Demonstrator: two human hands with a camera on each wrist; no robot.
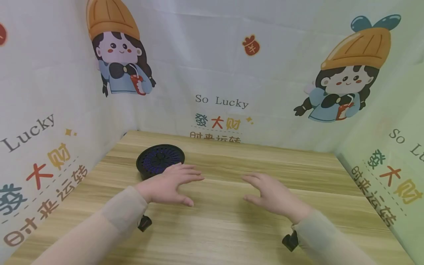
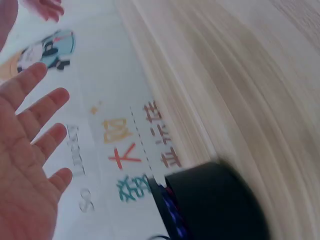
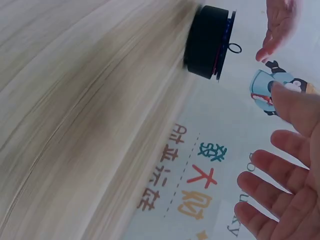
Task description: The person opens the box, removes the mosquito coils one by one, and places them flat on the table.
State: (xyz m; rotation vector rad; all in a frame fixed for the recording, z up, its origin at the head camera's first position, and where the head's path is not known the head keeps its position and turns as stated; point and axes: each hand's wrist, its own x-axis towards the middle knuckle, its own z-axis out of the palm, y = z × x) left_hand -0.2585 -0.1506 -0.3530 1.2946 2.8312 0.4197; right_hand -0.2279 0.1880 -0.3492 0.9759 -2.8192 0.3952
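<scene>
A round black container [image 1: 145, 171] with a slotted lid stands at the left back of the table; blue-purple shows through the slots. A small ring on its top shows in the right wrist view, where the container [image 3: 206, 42] is seen side-on. My left hand [image 1: 169, 186] is held in front of the container and overlaps its near right edge in the head view, fingers spread and holding nothing. Its palm [image 2: 22, 160] shows bare in the left wrist view. On the other side, my right hand [image 1: 275, 193] hovers over the table with loosely extended fingers and a bare palm [image 3: 295, 200].
The wood-grain table [image 1: 218, 228] is enclosed at the back and sides by a pale printed cloth [image 1: 205, 62] with cartoon figures and lettering. Small black devices, one [image 1: 144, 223] at the left wrist and another [image 1: 290, 241] at the right, hang under the sleeves.
</scene>
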